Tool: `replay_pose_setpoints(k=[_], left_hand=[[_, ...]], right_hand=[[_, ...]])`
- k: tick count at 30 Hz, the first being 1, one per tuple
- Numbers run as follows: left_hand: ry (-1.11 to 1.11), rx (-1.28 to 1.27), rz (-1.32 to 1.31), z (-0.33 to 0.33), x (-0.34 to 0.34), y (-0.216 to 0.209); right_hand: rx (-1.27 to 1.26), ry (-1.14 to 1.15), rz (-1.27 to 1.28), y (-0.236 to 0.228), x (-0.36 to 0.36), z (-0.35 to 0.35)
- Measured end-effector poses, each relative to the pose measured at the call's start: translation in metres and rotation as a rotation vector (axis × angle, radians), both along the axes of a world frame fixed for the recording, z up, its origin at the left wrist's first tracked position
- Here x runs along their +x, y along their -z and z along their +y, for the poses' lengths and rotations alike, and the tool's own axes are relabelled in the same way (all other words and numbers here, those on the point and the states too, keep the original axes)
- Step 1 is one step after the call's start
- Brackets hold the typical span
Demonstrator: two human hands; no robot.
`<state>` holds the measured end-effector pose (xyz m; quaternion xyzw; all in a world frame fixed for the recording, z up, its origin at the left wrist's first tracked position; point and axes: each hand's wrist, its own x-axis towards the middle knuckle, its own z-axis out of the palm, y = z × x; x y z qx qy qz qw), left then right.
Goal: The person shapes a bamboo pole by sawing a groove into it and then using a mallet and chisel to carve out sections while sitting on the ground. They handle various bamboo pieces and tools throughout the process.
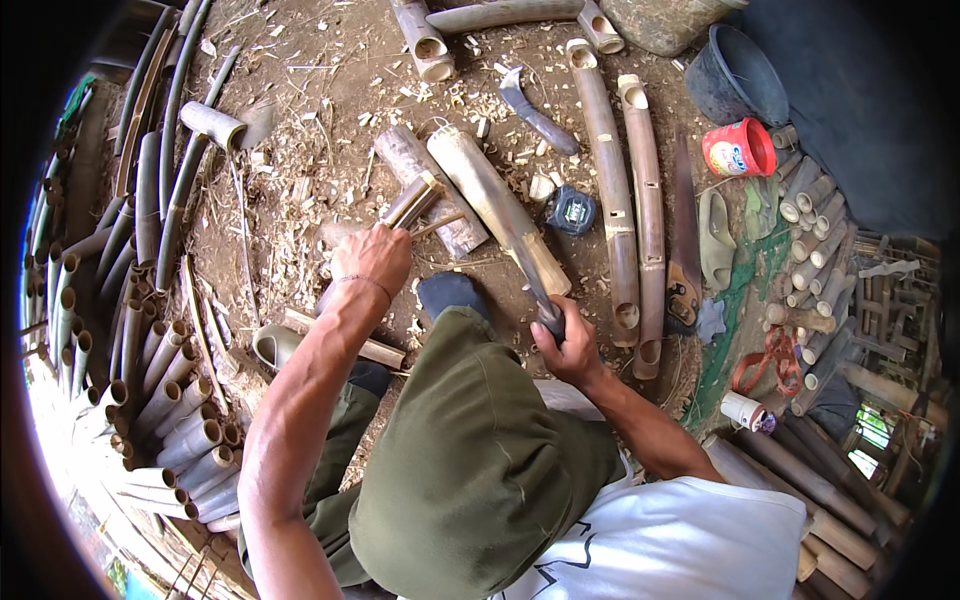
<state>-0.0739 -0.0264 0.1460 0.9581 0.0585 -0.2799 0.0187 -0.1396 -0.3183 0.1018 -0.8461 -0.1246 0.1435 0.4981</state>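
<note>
My left hand point(372, 262) is closed round a short piece of split bamboo point(412, 200), which sticks up beyond my fist. A thin stick point(438, 224) juts out to the right beside it; whether my fingers hold it too, I cannot tell. Under the bamboo's far end lies a short log point(400, 150). My right hand point(570, 345) grips the dark handle of a knife, and its narrow blade point(527, 265) points away from me, over the near part of a pale wooden club point(480, 185). Blade and bamboo are apart.
Right of the club lie a tape measure point(571, 211), a curved blade point(535, 112), two notched bamboo tubes point(610, 190) and a handsaw point(685, 230). Farther right are a red tub point(738, 148) and a dark bucket point(735, 75). Bamboo tubes point(190, 440) crowd the left; chips litter the ground.
</note>
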Motion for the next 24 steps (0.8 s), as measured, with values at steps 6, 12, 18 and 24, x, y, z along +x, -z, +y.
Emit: replay_pose_setpoints(k=[6, 12, 18, 24], left_hand=[[0.018, 0.010, -0.003, -0.001, -0.005, 0.002], [-0.023, 0.000, 0.017, 0.008, -0.006, 0.022], [0.009, -0.005, -0.064, -0.001, -0.004, 0.013], [-0.222, -0.571, -0.292, -0.001, -0.049, 0.010]], right_hand=[[-0.398, -0.129, 0.209, 0.065, 0.015, -0.018], [0.116, 0.008, -0.142, 0.005, 0.008, 0.005], [-0.276, -0.159, 0.149, 0.075, 0.018, -0.030], [0.317, 0.116, 0.389, 0.000, 0.047, 0.001]])
